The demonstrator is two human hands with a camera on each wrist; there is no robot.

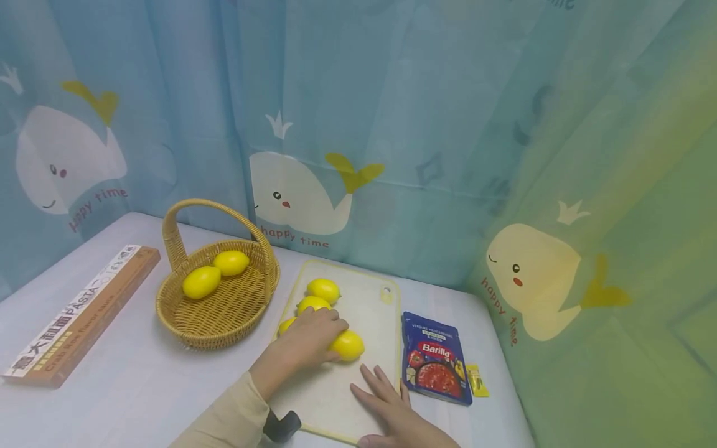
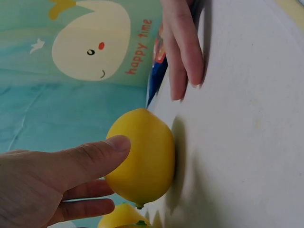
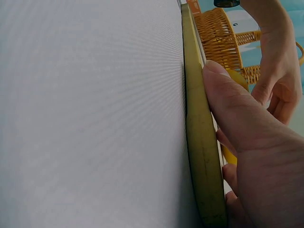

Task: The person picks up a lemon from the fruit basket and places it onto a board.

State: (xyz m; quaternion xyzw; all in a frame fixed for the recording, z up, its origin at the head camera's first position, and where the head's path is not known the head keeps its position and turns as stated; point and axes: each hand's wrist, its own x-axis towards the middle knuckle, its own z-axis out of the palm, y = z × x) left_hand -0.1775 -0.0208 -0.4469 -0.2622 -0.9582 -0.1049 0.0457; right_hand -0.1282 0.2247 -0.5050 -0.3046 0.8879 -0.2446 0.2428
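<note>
My left hand [image 1: 308, 341] grips a yellow lemon [image 1: 348, 346] over the white cutting board [image 1: 336, 404]. In the left wrist view the thumb lies across this lemon [image 2: 145, 156], and a shadow falls beside it on the board. Three other lemons stand in a row along the board's left half: one at the far end [image 1: 323, 290], one behind the hand [image 1: 312, 303], and one partly hidden by it [image 1: 286, 325]. My right hand [image 1: 400, 417], fingers spread, rests on the board's near right part. In the right wrist view its thumb [image 3: 242, 104] lies along the yellow edge [image 3: 197, 114].
A wicker basket [image 1: 213, 336] with an arched handle holds two lemons [image 1: 201, 282] left of the board. Farther left lies a long pasta box [image 1: 84, 317]. A blue Barilla sauce pouch [image 1: 434, 354] and a small yellow packet [image 1: 477, 381] lie right. Curtains [image 1: 426, 124] enclose the table.
</note>
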